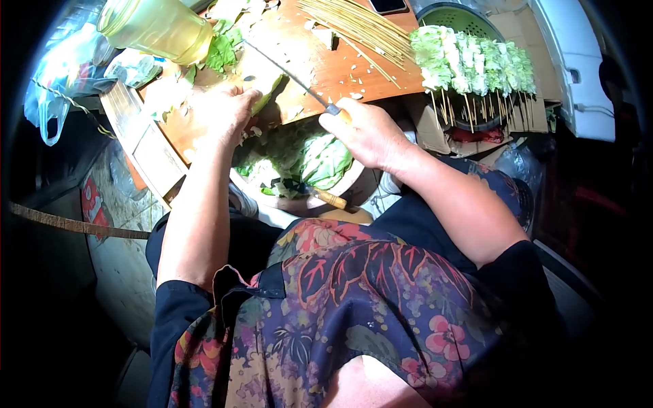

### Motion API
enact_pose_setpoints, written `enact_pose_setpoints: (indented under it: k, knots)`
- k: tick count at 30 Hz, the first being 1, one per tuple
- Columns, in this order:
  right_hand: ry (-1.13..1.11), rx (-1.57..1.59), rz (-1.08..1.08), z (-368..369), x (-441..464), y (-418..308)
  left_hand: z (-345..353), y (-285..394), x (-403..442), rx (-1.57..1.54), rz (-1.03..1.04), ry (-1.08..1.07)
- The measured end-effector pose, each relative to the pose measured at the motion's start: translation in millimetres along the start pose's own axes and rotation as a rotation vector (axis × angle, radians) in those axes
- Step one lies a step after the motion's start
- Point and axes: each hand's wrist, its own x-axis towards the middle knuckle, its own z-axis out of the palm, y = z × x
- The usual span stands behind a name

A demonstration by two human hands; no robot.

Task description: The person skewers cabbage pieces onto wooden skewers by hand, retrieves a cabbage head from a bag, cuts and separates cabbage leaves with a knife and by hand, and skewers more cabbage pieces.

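My right hand (367,132) is closed on the handle of a knife (289,76), whose long thin blade points up and to the left over the wooden board (340,75). My left hand (231,112) rests at the board's left part, its fingers curled on a green leaf piece (269,96); the fingertips are partly hidden. White and green leaf scraps lie around that hand, and a larger green leaf (223,46) sits above it. Below the board's near edge, between my forearms, a basin (354,178) holds cabbage leaves (325,162).
Bamboo skewers (360,27) lie in a bundle on the board, with a phone (389,5) behind. Skewered cabbage (476,64) rests on a green colander (462,17). A yellowish plastic jar (156,28) stands upper left, near plastic bags (64,75). A wooden handle (330,198) lies at the basin's rim.
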Motion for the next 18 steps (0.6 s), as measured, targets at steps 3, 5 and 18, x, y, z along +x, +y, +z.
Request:
enact_pose_setpoints:
  k: [3,5,18]
  knots:
    - [-0.062,-0.023,0.012,-1.5,-7.1,-7.1,3.1,3.1,1.3,-0.014,-0.007,0.015]
    - [-0.118,-0.056,0.018,-2.8,-8.7,-9.7,4.6,4.2,1.6,-0.008,-0.018,0.023]
    - [-0.112,-0.127,-0.034,-1.6,-5.4,-11.7,5.2,4.4,6.9,-0.003,-0.001,0.056]
